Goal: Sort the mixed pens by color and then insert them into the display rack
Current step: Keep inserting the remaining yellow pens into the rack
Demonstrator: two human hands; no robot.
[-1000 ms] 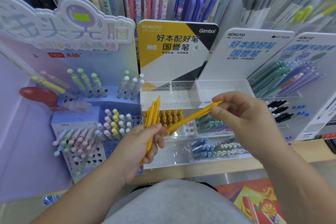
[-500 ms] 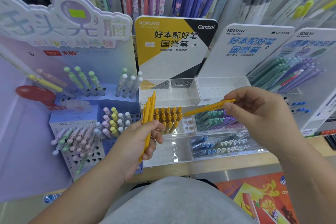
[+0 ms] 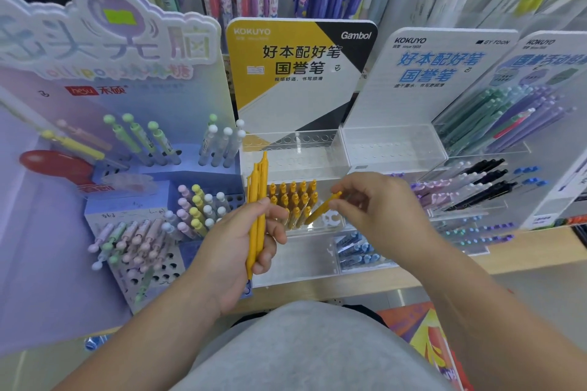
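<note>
**While my left holds the bundle, my right sets one pen at the rack**

Where the frame ends at the bottom, my grey shirt (image 3: 301,349) fills the centre. Just above it, left of centre, my left hand (image 3: 235,251) has its fingers curled round a bundle (image 3: 258,197) of yellow pens, held upright with the clicker ends up. Right of centre, my right hand (image 3: 384,209) pinches a single yellow pen (image 3: 321,209) by its upper end between thumb and fingertips, the other fingers loosely bent. The pen slants down and left, its tip at the clear rack (image 3: 317,149); I cannot tell whether it is in a hole. Between my hands, racked pens (image 3: 293,200), all yellow, stand in rows. Behind the rack, in the upper centre, rises a yellow sign (image 3: 276,79).
</note>
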